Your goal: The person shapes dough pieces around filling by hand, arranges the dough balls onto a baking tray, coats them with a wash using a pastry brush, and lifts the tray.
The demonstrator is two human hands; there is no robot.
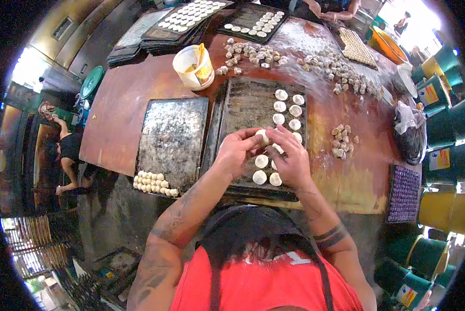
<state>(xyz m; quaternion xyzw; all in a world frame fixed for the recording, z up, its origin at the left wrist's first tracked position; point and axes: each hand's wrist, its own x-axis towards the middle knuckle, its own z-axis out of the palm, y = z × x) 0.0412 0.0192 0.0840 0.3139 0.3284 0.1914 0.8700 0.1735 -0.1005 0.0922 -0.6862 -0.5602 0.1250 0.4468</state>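
A small white dough round [263,136] is pinched in the fingers of my left hand [237,151], above the dark baking tray [240,111] in front of me. My right hand [290,158] meets it from the other side, its bent fingertips at the edge of the same round. Flattened dough rounds [279,106] lie in rows along the tray's right side, and some are hidden under my right hand. To the left, a second dark tray [173,135] bears a cluster of small dough balls [152,182] at its near corner.
A white bucket [193,67] with an orange handle stands behind the trays. Several brownish lumps [341,141] sit to the right, more [258,54] farther back on floury wood. Filled trays [191,15] are stacked at the far left. Another person's hands [328,14] work across the table.
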